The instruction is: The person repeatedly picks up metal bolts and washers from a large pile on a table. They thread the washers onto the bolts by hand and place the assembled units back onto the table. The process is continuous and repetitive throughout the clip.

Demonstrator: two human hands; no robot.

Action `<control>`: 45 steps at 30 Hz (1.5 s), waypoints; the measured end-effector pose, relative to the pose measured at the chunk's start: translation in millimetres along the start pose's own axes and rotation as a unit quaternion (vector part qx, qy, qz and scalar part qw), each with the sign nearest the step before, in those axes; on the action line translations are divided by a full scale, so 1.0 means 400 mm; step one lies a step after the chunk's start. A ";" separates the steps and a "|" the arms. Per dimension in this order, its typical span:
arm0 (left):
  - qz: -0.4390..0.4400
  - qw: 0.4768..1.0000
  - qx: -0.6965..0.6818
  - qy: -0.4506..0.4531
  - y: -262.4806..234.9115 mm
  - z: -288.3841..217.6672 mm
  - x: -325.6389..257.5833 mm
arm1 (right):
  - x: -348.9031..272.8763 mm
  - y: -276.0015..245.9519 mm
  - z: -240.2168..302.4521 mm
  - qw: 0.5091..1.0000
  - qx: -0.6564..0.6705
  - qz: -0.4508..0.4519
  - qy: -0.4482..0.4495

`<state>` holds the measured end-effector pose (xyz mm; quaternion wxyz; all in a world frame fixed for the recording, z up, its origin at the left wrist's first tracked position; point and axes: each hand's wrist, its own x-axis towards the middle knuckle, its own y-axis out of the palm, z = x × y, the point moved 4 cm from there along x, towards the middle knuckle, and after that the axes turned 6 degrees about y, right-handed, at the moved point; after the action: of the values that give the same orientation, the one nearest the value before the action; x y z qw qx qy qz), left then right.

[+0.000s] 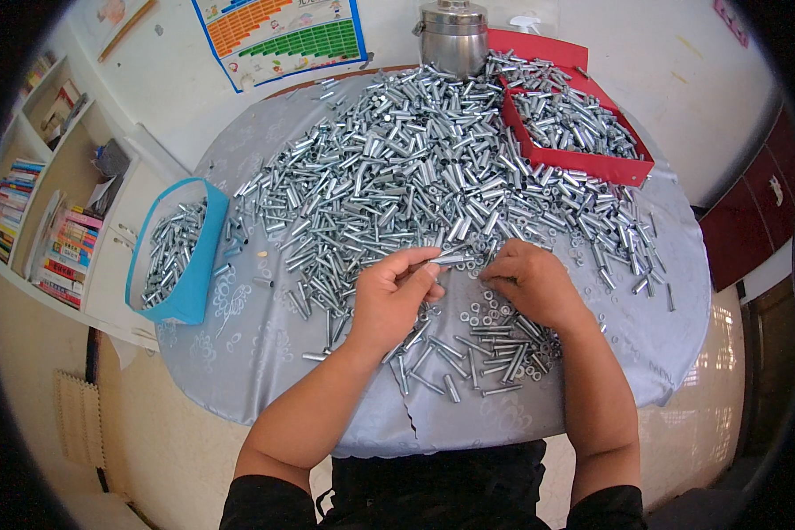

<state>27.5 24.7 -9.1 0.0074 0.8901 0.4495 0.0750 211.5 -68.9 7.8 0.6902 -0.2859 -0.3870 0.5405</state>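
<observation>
My left hand [390, 290] pinches a shiny metal anchor bolt [451, 260] between thumb and fingers, its end pointing right. My right hand [533, 281] is just to the right, fingertips pressed together; anything in them is too small or hidden to make out. Beyond both hands spreads a large heap of metal sleeves and bolts [415, 159]. Between my forearms lie loose long bolts [501, 353] and a scatter of small nuts [479, 311]. One short sleeve [451, 389] rests nearer to me on the cloth.
A blue fabric bin [210, 256] with metal parts stands at the left edge. At the back right, a red box [592, 164] holds more parts. A steel pot [455, 42] stands behind the heap. The round table wears a grey cloth [212, 353]; a bookshelf [88, 190] is left.
</observation>
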 end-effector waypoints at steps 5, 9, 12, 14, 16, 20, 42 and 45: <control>0.007 1.000 -0.011 0.003 0.002 0.010 0.002 | 0.000 0.002 0.013 0.999 -0.041 0.012 -0.008; 0.005 1.000 0.002 -0.015 0.003 -0.004 -0.002 | -0.001 0.008 0.020 0.998 -0.057 0.024 -0.019; 0.007 1.000 -0.002 -0.007 0.002 0.006 0.001 | -0.002 0.008 0.024 0.997 -0.060 0.036 -0.019; 0.007 1.000 -0.008 -0.005 0.001 0.012 0.001 | 0.000 0.012 0.018 0.998 -0.050 0.033 -0.012; 0.007 1.000 -0.011 -0.004 0.002 0.012 0.001 | 0.000 0.007 0.017 0.998 -0.047 0.026 0.028; 0.005 1.000 -0.008 -0.009 0.005 0.002 -0.002 | 0.002 0.009 0.011 0.997 -0.041 0.032 0.054; 0.007 1.000 -0.012 0.000 0.004 0.012 0.001 | 0.001 0.013 0.020 0.998 -0.039 0.041 0.019; 0.007 1.000 -0.006 -0.002 0.005 0.009 0.001 | 0.001 0.015 0.017 0.998 -0.045 0.041 0.023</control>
<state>29.8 23.8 -12.7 0.0133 0.8931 0.4430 0.0766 202.7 -67.0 6.8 0.6626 -0.3445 -0.3825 0.5441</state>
